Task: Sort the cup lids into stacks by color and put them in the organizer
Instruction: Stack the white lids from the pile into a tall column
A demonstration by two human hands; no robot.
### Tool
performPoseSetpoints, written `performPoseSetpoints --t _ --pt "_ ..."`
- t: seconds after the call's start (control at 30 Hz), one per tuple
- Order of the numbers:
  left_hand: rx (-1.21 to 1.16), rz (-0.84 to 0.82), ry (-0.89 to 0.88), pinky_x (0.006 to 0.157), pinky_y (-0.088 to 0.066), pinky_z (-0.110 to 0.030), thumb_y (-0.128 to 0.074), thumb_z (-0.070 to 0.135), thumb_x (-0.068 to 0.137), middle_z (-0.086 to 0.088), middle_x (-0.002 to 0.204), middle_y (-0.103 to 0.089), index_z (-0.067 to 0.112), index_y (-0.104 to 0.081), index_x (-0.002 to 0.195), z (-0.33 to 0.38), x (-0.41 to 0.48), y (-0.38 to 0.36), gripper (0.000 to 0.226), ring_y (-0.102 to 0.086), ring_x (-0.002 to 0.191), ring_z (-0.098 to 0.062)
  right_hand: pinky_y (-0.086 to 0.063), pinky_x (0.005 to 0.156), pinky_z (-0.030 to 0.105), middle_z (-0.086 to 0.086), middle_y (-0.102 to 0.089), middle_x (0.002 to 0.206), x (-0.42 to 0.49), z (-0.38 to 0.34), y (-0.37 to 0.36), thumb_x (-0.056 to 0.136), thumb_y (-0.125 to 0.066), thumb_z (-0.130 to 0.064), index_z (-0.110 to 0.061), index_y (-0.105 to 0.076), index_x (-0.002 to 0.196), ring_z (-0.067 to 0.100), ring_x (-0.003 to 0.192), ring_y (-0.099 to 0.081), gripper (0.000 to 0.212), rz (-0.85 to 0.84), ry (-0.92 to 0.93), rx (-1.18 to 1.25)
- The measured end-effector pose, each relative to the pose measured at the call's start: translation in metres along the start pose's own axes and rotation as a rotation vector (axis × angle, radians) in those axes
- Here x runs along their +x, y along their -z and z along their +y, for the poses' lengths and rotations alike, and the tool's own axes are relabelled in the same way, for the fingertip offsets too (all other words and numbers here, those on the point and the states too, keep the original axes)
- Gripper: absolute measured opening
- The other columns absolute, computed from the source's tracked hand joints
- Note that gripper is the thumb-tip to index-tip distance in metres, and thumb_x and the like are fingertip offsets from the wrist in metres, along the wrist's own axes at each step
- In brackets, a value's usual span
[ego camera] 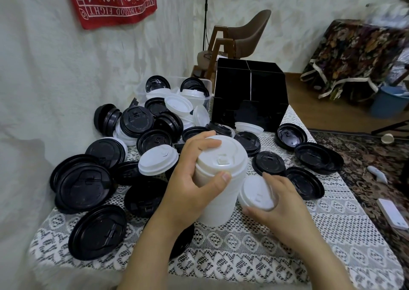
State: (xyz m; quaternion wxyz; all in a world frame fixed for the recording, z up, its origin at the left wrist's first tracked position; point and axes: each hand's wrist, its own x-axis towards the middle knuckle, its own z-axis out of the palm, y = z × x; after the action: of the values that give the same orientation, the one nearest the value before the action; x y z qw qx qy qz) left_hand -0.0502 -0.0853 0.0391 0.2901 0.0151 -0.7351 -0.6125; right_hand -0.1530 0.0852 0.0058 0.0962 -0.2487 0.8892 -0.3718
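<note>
My left hand (pixel 190 179) grips a tall stack of white lids (pixel 219 192) standing on the lace tablecloth, thumb across its front and fingers over its top. Just right of the stack, my right hand (pixel 281 203) pinches a single white lid (pixel 256 192) by its rim, tilted. Several black lids (pixel 86 187) and white lids (pixel 158 160) lie loose and piled across the table's left and middle. The black organizer (pixel 250 94), with divided compartments, stands at the back; a white lid (pixel 249 127) rests in its front slot.
A clear plastic tub (pixel 207 83) with more lids sits at the back left by the wall. Black lids (pixel 318 158) lie at the right near the table's edge. On the floor to the right are a patterned rug, a phone (pixel 392 215) and a blue bin; a brown chair (pixel 241 32) stands behind.
</note>
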Motion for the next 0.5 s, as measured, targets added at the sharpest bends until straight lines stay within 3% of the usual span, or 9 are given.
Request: performPoseSetpoints --t 0.23,0.4,0.5 --pt "-0.007 0.001 -0.010 0.101 -0.039 -0.019 -0.066 0.042 0.070 0.019 0.133 -0.047 0.049 -0.058 0.106 -0.001 0.001 0.000 0.038 -0.045 0.127 -0.004 -0.035 0.108 0.032 -0.016 -0.037 0.138 0.004 0.000 0.005 0.069 -0.085 -0.035 -0.022 -0.034 0.149 0.005 0.120 -0.038 0.095 0.073 0.042 0.031" --pt "-0.013 0.000 -0.001 0.105 -0.038 -0.023 -0.067 0.040 0.071 0.011 0.137 -0.046 0.038 -0.057 0.112 -0.001 0.000 0.000 0.042 -0.044 0.129 -0.007 -0.031 0.097 0.022 -0.020 -0.043 0.125 0.005 -0.002 0.013 0.067 -0.085 -0.037 -0.026 -0.047 0.138 -0.001 0.114 -0.039 0.082 0.174 0.125 0.050" --pt "-0.023 -0.015 0.009 0.102 -0.038 -0.019 -0.070 0.039 0.071 0.010 0.139 -0.045 0.031 -0.056 0.114 -0.001 -0.001 0.002 0.046 -0.044 0.130 -0.006 -0.027 0.091 0.006 -0.022 -0.041 0.126 0.006 -0.007 0.017 0.065 -0.079 -0.047 -0.030 -0.049 0.136 -0.013 0.108 -0.036 0.079 0.237 0.207 0.088"
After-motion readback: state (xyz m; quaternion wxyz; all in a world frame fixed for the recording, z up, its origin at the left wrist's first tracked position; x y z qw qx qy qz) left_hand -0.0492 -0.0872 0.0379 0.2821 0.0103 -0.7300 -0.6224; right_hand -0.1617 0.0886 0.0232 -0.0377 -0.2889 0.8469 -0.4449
